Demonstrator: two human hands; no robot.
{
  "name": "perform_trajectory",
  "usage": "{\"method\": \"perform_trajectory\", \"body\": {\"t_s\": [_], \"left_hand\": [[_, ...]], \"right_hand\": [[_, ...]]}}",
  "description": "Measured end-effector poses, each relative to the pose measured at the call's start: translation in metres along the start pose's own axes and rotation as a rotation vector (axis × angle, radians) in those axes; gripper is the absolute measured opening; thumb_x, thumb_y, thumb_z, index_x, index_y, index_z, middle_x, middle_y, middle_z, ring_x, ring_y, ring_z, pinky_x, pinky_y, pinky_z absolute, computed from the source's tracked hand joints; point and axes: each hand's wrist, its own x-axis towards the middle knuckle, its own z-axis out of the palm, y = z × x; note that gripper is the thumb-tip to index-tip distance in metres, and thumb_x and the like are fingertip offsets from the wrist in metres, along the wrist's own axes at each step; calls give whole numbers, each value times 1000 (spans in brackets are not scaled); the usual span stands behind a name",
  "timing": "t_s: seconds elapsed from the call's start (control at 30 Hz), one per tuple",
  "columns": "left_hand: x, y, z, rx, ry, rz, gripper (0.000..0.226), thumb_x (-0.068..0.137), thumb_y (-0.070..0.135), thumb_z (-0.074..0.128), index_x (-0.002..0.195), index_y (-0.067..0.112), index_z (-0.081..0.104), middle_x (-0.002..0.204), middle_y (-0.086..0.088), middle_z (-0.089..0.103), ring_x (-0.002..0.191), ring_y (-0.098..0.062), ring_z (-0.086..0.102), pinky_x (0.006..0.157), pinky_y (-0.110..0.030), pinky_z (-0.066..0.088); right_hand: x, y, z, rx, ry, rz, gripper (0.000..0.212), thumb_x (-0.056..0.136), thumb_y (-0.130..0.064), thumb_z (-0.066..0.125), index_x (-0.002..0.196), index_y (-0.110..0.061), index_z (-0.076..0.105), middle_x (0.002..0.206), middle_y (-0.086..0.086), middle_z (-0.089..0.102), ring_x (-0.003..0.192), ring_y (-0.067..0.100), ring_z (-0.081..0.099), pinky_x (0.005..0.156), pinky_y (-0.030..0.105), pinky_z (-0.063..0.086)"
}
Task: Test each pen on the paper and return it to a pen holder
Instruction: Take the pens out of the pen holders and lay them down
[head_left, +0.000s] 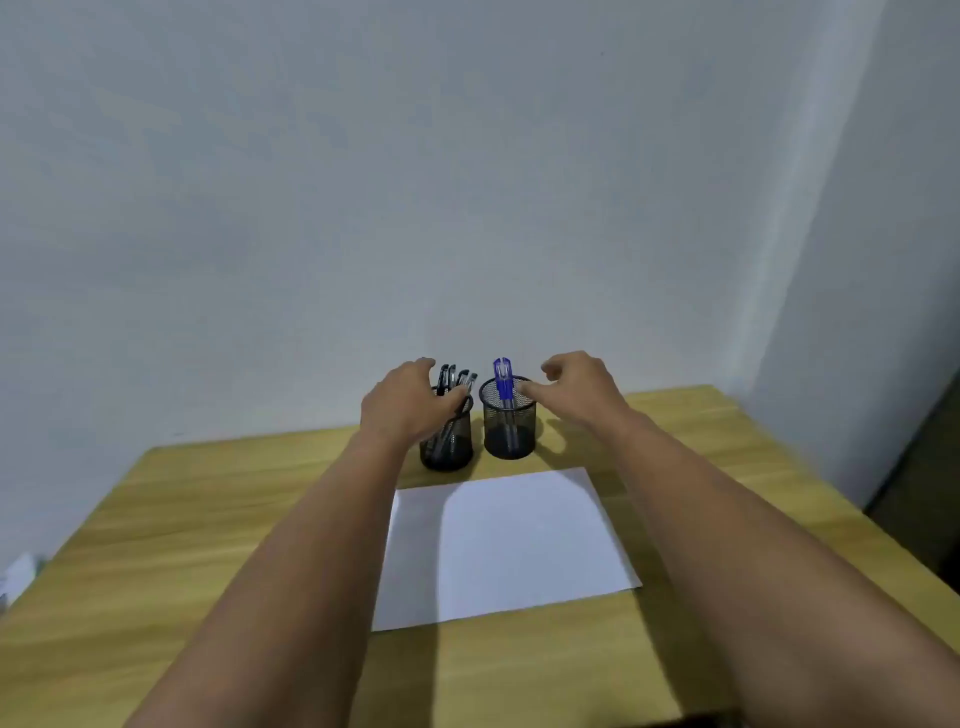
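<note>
Reaching left hand (402, 402), fingers spread, toward black pens (456, 378); right hand (574, 384) loosely curled, empty; best pinched single cap.

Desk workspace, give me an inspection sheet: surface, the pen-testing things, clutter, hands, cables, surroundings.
Surface: light wooden desk, bare apart from the items below.
Job's things: white paper lies flat and looks unmarked; left mesh holder holds several black pens; right mesh holder holds a blue pen. The two holders stand side by side behind the paper.
Clutter: nothing seen on the desk.
Hands: left hand is over the left holder with fingers at the pens; whether it grips one cannot be told. Right hand is open beside the right holder's rim.
Cables: nothing seen.
Surroundings: plain pale wall behind; blurred pale object at the left edge.
</note>
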Motion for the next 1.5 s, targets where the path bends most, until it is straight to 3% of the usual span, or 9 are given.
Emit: {"method": "perform_trajectory", "body": {"t_s": [0.3,0.43,0.53,0.7,0.83,1.03,1.27,1.4,1.5], "left_hand": [[52,-22,30,-297,-120,-112,95,79,68,71,154,21,37,151,-5,52,137,-27,50,108,-47,45],[68,-28,45,-432,-217,-127,78,67,73,75,122,20,66,110,2,75,103,-18,69,90,-38,56],[77,-27,53,-518,-245,-99,54,72,63,81,90,13,71,83,2,74,81,-18,71,69,-31,53],[84,-28,57,-617,-336,-46,63,72,63,81,91,4,74,83,-7,78,73,-18,72,73,-31,51],[86,-29,57,-597,-290,13,51,88,49,73,93,-2,71,77,-8,72,67,-12,60,73,-35,52],[82,-30,57,-488,-214,89,42,100,46,56,95,4,61,94,-16,71,81,-30,65,82,-49,53],[81,-27,61,-491,-181,109,32,102,42,53,97,12,61,92,-1,75,91,-22,70,86,-45,56],[78,-23,60,-535,-148,109,26,104,39,50,104,16,61,94,7,77,95,-13,69,90,-43,55],[78,-20,56,-586,-72,103,25,105,39,50,106,17,60,95,7,77,97,-12,69,92,-42,54]], "right_hand": [[56,-5,41,164,4,21,63,95,-46,77,141,-5,67,137,11,71,130,28,64,108,39,50],[80,-1,55,222,22,39,61,93,-48,79,133,-4,71,132,10,73,126,27,66,103,36,50],[92,3,63,253,14,67,47,90,-48,82,109,-5,80,111,8,78,106,24,70,91,35,53],[92,14,77,275,-42,78,46,95,-41,78,62,-12,64,63,1,63,62,17,55,65,31,42],[91,21,84,362,-16,58,41,99,-39,74,84,-1,78,80,13,76,73,25,66,75,35,52],[96,24,85,415,-1,60,38,97,-37,77,67,-15,73,67,2,71,66,17,63,73,31,51],[91,20,80,470,5,66,29,97,-38,78,83,-14,83,83,7,81,87,26,78,87,40,60],[89,15,76,522,30,52,32,98,-38,77,75,-16,79,73,2,74,72,18,68,78,35,56],[89,9,70,551,69,36,44,98,-42,76,87,0,79,72,5,64,69,16,55,71,32,46]]}}
